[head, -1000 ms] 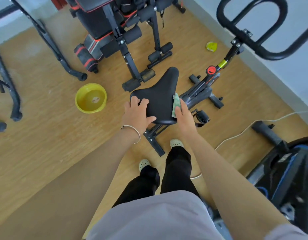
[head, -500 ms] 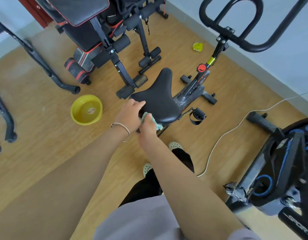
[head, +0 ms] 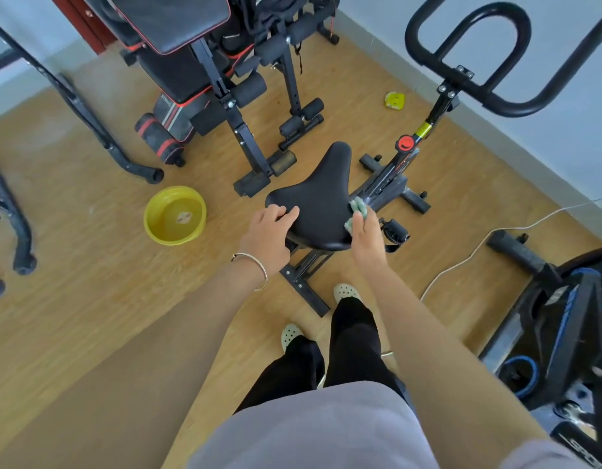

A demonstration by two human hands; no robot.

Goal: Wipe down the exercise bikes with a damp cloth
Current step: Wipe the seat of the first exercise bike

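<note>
A black exercise bike (head: 390,179) stands in front of me with a wide black saddle (head: 321,201) and looped black handlebars (head: 468,59). My left hand (head: 269,231) rests on the saddle's rear left edge, fingers curled over it. My right hand (head: 365,236) holds a pale green cloth (head: 357,211) pressed against the saddle's right side. A silver bangle sits on my left wrist.
A yellow basin (head: 175,215) with water sits on the wooden floor to the left. A black and red weight bench (head: 204,79) stands behind the bike. A second bike (head: 563,319) with blue trim is at right. A white cable (head: 478,248) runs across the floor.
My right hand with the cloth has swept from the saddle's rear left edge back to its right side. My left hand stays on the saddle's rear left edge.
</note>
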